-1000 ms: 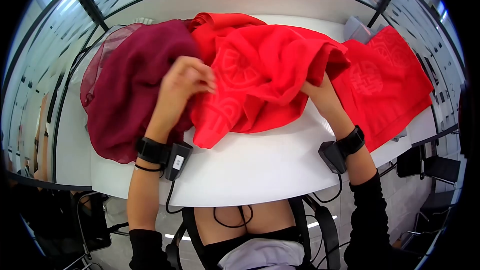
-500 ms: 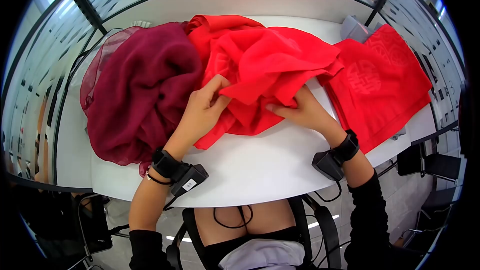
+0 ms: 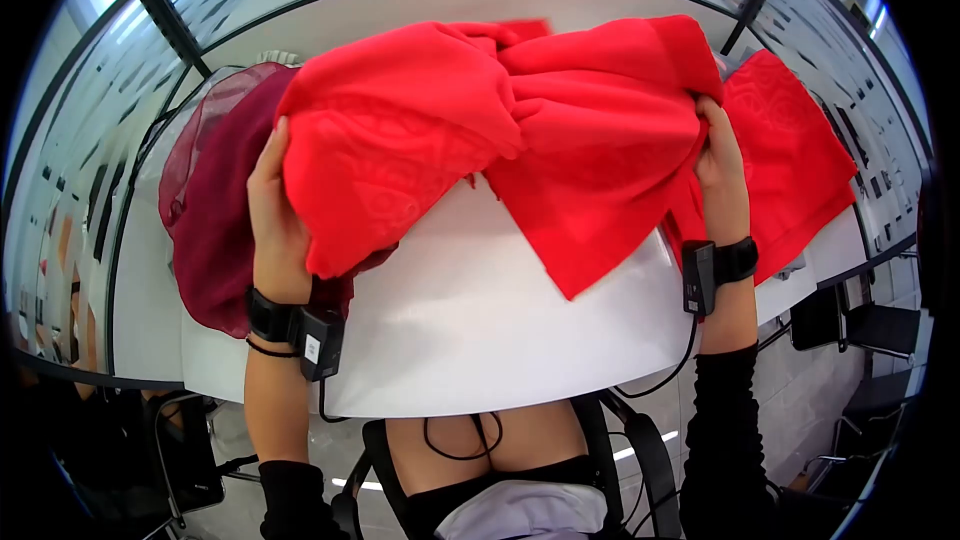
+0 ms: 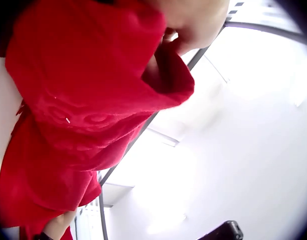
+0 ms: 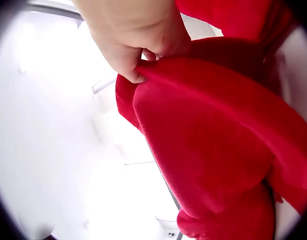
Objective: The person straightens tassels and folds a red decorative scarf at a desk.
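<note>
**Two hands are raising a limp red cloth [image 3: 500, 130]**

Above the bench [image 3: 480, 330], the left hand [image 3: 272, 230] is gripping one bunched edge and the right hand [image 3: 722, 175] is pinching the other. Between the fingers [image 5: 143, 50] the cloth is sagging: probably light and soft, best gripped at its edges. Beyond the fingers a maroon cloth [image 3: 215, 230] and a folded red cloth [image 3: 800, 160] are lying.

Maroon sheer fabric cloth [image 3: 215, 230]: heaped along table's left edge | red patterned fabric cloth [image 3: 790, 170]: flat at right edge | white table [image 3: 470, 310]: carries both | frosted striped glass partition [image 3: 100, 60]: beyond far edge | black chair [image 3: 870, 335]: off near right corner
</note>
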`<action>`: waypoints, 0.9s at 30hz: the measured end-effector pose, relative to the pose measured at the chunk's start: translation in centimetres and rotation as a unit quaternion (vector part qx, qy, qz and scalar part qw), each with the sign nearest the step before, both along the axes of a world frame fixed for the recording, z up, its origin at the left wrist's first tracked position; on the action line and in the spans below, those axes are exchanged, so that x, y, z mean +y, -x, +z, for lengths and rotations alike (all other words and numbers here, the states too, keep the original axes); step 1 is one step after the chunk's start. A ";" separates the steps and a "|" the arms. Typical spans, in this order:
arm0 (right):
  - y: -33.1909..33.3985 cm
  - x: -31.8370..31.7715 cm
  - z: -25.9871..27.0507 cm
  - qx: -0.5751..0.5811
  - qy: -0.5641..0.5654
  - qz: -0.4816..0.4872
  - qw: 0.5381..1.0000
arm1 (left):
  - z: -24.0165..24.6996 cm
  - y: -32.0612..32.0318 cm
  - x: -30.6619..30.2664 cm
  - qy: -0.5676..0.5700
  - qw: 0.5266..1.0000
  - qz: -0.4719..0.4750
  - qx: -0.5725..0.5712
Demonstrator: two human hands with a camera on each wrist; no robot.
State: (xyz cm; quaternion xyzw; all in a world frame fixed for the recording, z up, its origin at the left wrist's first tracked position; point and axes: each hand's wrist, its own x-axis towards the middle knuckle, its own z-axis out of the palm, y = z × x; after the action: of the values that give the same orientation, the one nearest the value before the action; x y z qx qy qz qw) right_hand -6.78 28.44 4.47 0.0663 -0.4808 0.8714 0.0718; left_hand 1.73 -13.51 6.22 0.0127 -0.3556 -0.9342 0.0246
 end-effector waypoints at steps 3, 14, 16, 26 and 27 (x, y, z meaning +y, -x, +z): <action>0.2 1.4 0.3 -0.049 0.068 -0.025 0.996 | 0.6 -1.5 -0.6 0.094 0.989 0.044 0.104; -1.8 2.6 1.2 0.014 -0.013 -0.139 0.990 | -5.5 -2.6 -9.8 0.797 0.463 0.355 0.155; 1.3 3.7 -0.5 0.070 -0.054 -0.151 0.985 | -5.4 -1.9 -8.6 0.783 0.504 0.331 0.153; -0.3 -2.9 -0.9 0.170 -0.497 -0.103 0.845 | -3.1 -0.6 -3.8 0.679 0.717 0.122 0.098; -1.1 -3.5 -0.5 0.166 -0.545 -0.104 0.815 | -2.8 -0.7 -3.7 0.680 0.721 0.098 0.094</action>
State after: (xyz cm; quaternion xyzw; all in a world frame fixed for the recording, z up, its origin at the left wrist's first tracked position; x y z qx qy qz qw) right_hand -5.72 24.93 3.95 0.1876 -0.8619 0.4297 0.1930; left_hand 2.40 -17.23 3.40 -0.0606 -0.8878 -0.4301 0.1518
